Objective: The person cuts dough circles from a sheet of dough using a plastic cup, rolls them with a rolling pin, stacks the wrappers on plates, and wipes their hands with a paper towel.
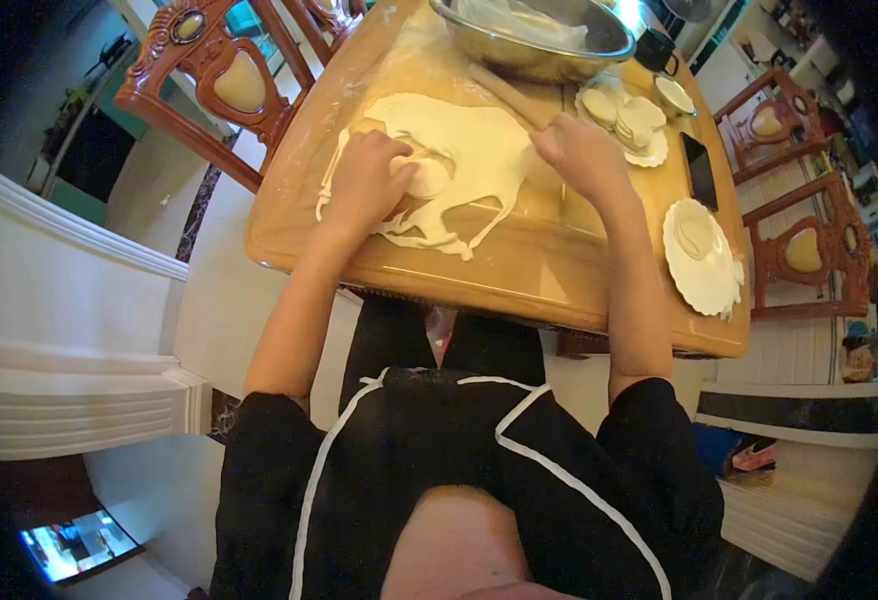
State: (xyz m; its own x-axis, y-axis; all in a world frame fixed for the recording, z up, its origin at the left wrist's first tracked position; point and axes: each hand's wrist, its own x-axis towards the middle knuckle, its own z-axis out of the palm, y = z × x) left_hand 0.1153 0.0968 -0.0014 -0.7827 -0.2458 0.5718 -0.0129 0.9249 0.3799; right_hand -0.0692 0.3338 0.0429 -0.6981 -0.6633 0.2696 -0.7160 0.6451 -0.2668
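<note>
A thin, pale sheet of rolled dough (479, 140) lies on the wooden table, with cut-out gaps and ragged strips along its near edge. My left hand (361, 180) rests over the sheet's left part, its fingers curled and its thumb at the left edge of a dough round (429, 178). My right hand (584, 158) is closed at the sheet's right edge; what its fingers pinch is hidden. A wooden rolling pin (504, 95) lies at a slant behind the dough, its near end reaching toward my right hand.
A big metal bowl (529, 55) with a clear plastic bag stands at the back. To the right are a scalloped plate (654, 157) of stacked dough rounds, a small bowl (673, 97), a black phone (699, 172) and another plate (704, 285) with rounds. Carved chairs (229, 85) flank the table.
</note>
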